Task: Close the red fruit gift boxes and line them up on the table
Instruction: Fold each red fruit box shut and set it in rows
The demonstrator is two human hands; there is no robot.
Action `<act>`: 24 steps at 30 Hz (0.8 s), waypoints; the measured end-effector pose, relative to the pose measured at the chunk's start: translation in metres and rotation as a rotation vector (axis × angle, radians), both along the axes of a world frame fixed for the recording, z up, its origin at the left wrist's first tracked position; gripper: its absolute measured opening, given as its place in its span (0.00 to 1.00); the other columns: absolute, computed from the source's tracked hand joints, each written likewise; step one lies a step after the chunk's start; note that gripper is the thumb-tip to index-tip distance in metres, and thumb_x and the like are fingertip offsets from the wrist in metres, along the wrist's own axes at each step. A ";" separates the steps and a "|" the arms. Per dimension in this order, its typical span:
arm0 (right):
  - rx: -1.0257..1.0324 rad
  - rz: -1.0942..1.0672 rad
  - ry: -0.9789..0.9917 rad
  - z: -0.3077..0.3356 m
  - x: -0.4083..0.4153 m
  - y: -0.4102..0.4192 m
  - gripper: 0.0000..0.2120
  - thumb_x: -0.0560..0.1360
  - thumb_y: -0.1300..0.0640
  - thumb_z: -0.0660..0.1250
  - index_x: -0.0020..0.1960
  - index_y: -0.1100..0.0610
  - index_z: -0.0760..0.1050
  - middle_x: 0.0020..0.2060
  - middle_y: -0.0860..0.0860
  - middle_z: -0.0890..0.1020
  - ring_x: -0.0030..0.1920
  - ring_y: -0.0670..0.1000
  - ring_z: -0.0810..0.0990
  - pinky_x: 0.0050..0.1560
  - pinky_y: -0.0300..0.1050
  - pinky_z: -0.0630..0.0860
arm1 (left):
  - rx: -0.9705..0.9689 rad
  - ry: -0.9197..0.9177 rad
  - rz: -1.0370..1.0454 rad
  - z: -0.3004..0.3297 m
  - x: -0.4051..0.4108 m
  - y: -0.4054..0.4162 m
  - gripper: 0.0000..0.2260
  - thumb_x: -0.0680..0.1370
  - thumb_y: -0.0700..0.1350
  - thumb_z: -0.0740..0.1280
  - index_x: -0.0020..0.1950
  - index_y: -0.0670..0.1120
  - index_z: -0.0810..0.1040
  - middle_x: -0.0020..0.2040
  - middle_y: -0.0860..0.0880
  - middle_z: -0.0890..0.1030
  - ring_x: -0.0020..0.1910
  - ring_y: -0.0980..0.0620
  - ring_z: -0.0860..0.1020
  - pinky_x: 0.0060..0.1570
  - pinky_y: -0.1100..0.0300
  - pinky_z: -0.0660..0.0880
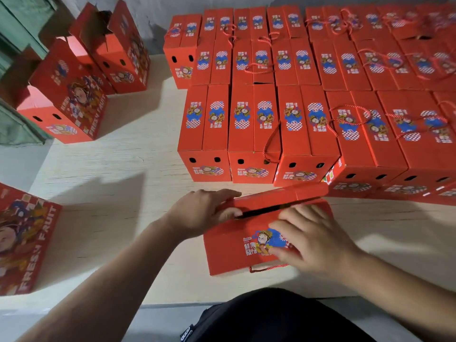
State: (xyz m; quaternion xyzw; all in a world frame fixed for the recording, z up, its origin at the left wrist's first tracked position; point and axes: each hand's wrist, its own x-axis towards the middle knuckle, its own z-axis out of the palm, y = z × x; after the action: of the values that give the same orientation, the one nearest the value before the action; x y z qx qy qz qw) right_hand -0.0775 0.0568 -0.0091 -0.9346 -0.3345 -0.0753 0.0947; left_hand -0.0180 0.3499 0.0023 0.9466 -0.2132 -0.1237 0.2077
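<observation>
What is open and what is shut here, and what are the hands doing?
Box under the hands: nearly shut, a dark gap left between its top flaps.
Lined-up boxes: shut, in rows.
Boxes at far left: tops open.
Left hand: holds the far flap.
Right hand: presses the near flap, fingers flat.

Only one view here, a wide-angle cam sitting on the person's head, looking forward and steeply down over the table [118, 154]. It's hanging close above the nearest red box [249, 243], with both forearms reaching in from the bottom edge. The rows of closed boxes [283, 99] are stretching away toward the top right, and the far ones are probably getting smeared by the lens. Edges are bowing noticeably, so it's fisheye-ish.
</observation>
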 end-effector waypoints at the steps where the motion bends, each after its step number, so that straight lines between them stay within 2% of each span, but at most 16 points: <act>1: -0.054 -0.066 0.121 -0.002 -0.007 0.008 0.34 0.79 0.28 0.54 0.69 0.53 0.76 0.61 0.52 0.78 0.62 0.58 0.77 0.61 0.56 0.74 | -0.039 0.056 0.011 0.003 0.005 0.001 0.36 0.74 0.79 0.52 0.70 0.58 0.76 0.58 0.57 0.85 0.56 0.51 0.83 0.51 0.57 0.78; 2: -0.104 -0.154 0.215 -0.006 -0.011 0.013 0.41 0.75 0.23 0.52 0.75 0.52 0.70 0.68 0.52 0.74 0.70 0.58 0.72 0.69 0.57 0.71 | -0.080 0.119 0.027 0.007 0.010 0.002 0.33 0.75 0.77 0.55 0.70 0.58 0.77 0.58 0.57 0.85 0.57 0.54 0.82 0.51 0.63 0.75; 3: -0.140 -0.231 0.271 -0.010 -0.013 0.019 0.46 0.73 0.21 0.52 0.78 0.51 0.66 0.70 0.52 0.72 0.72 0.58 0.70 0.72 0.57 0.68 | -0.111 0.191 0.042 0.010 0.016 0.002 0.32 0.75 0.74 0.59 0.71 0.56 0.76 0.60 0.56 0.84 0.58 0.55 0.82 0.51 0.67 0.73; 4: -0.138 -0.276 0.270 -0.015 -0.014 0.024 0.45 0.71 0.20 0.54 0.75 0.52 0.68 0.66 0.51 0.74 0.69 0.57 0.71 0.70 0.56 0.67 | -0.129 0.252 0.045 0.013 0.020 0.003 0.32 0.75 0.71 0.61 0.72 0.55 0.75 0.62 0.55 0.84 0.60 0.55 0.81 0.53 0.68 0.72; 7: 0.025 -0.277 0.060 -0.025 -0.008 0.031 0.27 0.76 0.30 0.60 0.60 0.50 0.77 0.50 0.47 0.77 0.53 0.55 0.75 0.56 0.53 0.68 | -0.082 0.301 0.007 0.021 0.017 0.000 0.30 0.76 0.69 0.60 0.73 0.55 0.75 0.63 0.58 0.82 0.61 0.58 0.79 0.56 0.64 0.71; 9: 0.108 -0.199 -0.068 -0.028 0.007 0.027 0.20 0.77 0.37 0.63 0.55 0.51 0.79 0.48 0.48 0.78 0.50 0.56 0.76 0.53 0.55 0.69 | -0.080 0.266 0.005 0.027 0.007 -0.001 0.18 0.78 0.69 0.57 0.60 0.64 0.77 0.50 0.66 0.83 0.48 0.64 0.80 0.46 0.65 0.71; 11: 0.154 -0.124 -0.160 -0.025 0.031 0.021 0.16 0.76 0.41 0.65 0.52 0.52 0.79 0.47 0.50 0.77 0.50 0.58 0.75 0.52 0.56 0.68 | -0.125 0.246 0.086 0.029 -0.010 -0.004 0.15 0.79 0.68 0.54 0.51 0.62 0.75 0.41 0.62 0.81 0.40 0.60 0.78 0.40 0.61 0.72; 12: 0.173 -0.121 -0.192 -0.022 0.045 0.020 0.15 0.75 0.42 0.66 0.52 0.53 0.79 0.48 0.51 0.77 0.50 0.58 0.75 0.52 0.56 0.67 | -0.151 0.241 0.158 0.027 -0.020 -0.004 0.16 0.80 0.67 0.53 0.50 0.59 0.75 0.41 0.57 0.81 0.40 0.56 0.78 0.42 0.55 0.74; 13: 0.191 -0.149 -0.225 -0.018 0.058 0.021 0.14 0.74 0.43 0.68 0.53 0.53 0.80 0.50 0.52 0.76 0.51 0.59 0.74 0.52 0.56 0.67 | -0.172 0.237 0.229 0.026 -0.032 -0.007 0.17 0.81 0.66 0.53 0.51 0.56 0.75 0.41 0.54 0.81 0.42 0.51 0.79 0.45 0.51 0.75; 15: 0.213 -0.329 -0.277 -0.015 0.074 0.027 0.20 0.73 0.46 0.72 0.61 0.53 0.79 0.58 0.55 0.74 0.57 0.63 0.73 0.57 0.59 0.68 | -0.253 0.274 0.320 0.021 -0.061 -0.013 0.15 0.83 0.64 0.53 0.61 0.60 0.74 0.48 0.54 0.83 0.51 0.47 0.81 0.52 0.51 0.76; 16: 0.227 -0.476 -0.245 -0.015 0.075 0.030 0.26 0.73 0.45 0.72 0.68 0.53 0.75 0.63 0.57 0.71 0.61 0.65 0.72 0.61 0.61 0.68 | -0.316 0.337 0.330 0.020 -0.075 -0.018 0.16 0.83 0.65 0.53 0.69 0.66 0.70 0.56 0.58 0.83 0.58 0.51 0.81 0.58 0.54 0.76; 17: 0.269 -0.641 -0.149 -0.015 0.074 0.033 0.33 0.73 0.41 0.71 0.75 0.52 0.68 0.69 0.59 0.68 0.67 0.67 0.68 0.65 0.63 0.66 | -0.386 0.419 0.325 0.021 -0.088 -0.023 0.21 0.82 0.68 0.53 0.75 0.72 0.61 0.64 0.62 0.79 0.64 0.57 0.78 0.64 0.57 0.74; 18: 0.349 -0.802 0.021 -0.017 0.069 0.035 0.39 0.74 0.37 0.69 0.79 0.49 0.60 0.74 0.60 0.63 0.72 0.67 0.64 0.68 0.65 0.64 | -0.442 0.511 0.329 0.019 -0.098 -0.030 0.27 0.79 0.73 0.54 0.77 0.75 0.51 0.69 0.66 0.75 0.66 0.63 0.77 0.65 0.60 0.73; 20: 0.540 -0.966 0.433 -0.025 0.062 0.038 0.44 0.76 0.31 0.64 0.82 0.43 0.45 0.81 0.56 0.55 0.78 0.63 0.59 0.71 0.63 0.65 | -0.493 0.634 0.383 0.013 -0.109 -0.041 0.37 0.70 0.81 0.57 0.73 0.81 0.40 0.66 0.69 0.73 0.58 0.67 0.79 0.58 0.65 0.76; 22: 0.504 -0.911 0.624 -0.028 0.059 0.038 0.47 0.75 0.29 0.64 0.82 0.39 0.39 0.82 0.52 0.56 0.76 0.61 0.66 0.66 0.60 0.71 | -0.506 0.638 0.435 0.006 -0.109 -0.051 0.44 0.66 0.81 0.61 0.73 0.80 0.37 0.68 0.64 0.69 0.63 0.60 0.78 0.62 0.58 0.76; 24: 0.381 -0.809 0.637 -0.023 0.059 0.038 0.51 0.72 0.28 0.68 0.80 0.35 0.35 0.82 0.51 0.54 0.72 0.61 0.72 0.53 0.56 0.78 | -0.532 0.586 0.450 0.002 -0.099 -0.056 0.49 0.66 0.75 0.67 0.74 0.75 0.33 0.73 0.60 0.59 0.73 0.52 0.70 0.69 0.52 0.71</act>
State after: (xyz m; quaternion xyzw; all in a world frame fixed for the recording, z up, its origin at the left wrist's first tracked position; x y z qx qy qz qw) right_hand -0.0184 0.0946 -0.0318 -0.9316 0.1164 0.1217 0.3222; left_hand -0.1167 0.2943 0.0047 0.8081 0.0412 -0.2788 0.5172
